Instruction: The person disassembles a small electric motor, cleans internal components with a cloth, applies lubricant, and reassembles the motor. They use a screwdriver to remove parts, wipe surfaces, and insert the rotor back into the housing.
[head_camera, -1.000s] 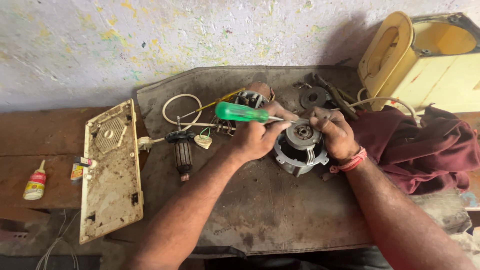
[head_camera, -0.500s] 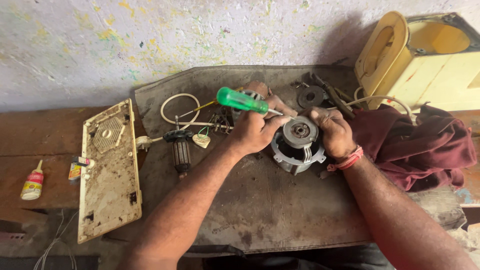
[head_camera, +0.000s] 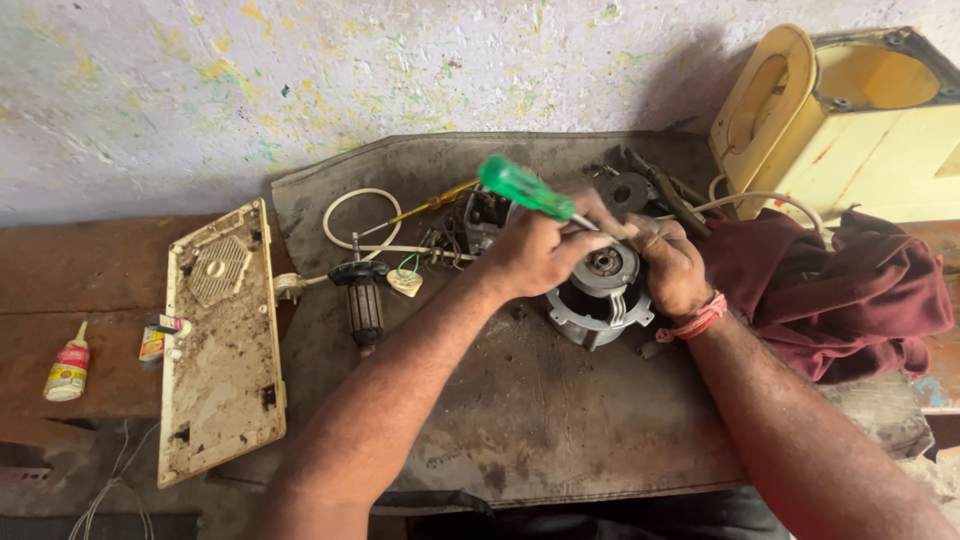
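The person works a green-handled screwdriver (head_camera: 527, 189) into the top of a grey motor housing (head_camera: 598, 300) that sits on a dark, stained mat (head_camera: 520, 420) spread over the counter (head_camera: 60, 290), near the middle of the mat and just in front of a small heap of metal parts (head_camera: 640, 185). To do this step well, the tip probably needs to sit square in whatever it engages at the hub, with the shaft pressed along its own line so it does not cam out, while the housing is held firm against turning; the tip itself is hidden behind the fingers, so its seat cannot be judged. The left hand (head_camera: 535, 250) is clenched around the screwdriver's shaft just below the handle, the handle tilting up and away to the left, the wrist slightly cocked and the forearm running diagonally from the lower left. The right hand (head_camera: 668, 265) grips the far right edge of the housing, fingers curled over its rim, a red thread bracelet (head_camera: 697, 320) at the wrist, the forearm coming in from the lower right. A maroon cloth (head_camera: 840, 290) lies just beside that wrist. A motor armature (head_camera: 363, 300) and a white cable (head_camera: 350, 215) lie to the left on the mat, well clear of both hands.
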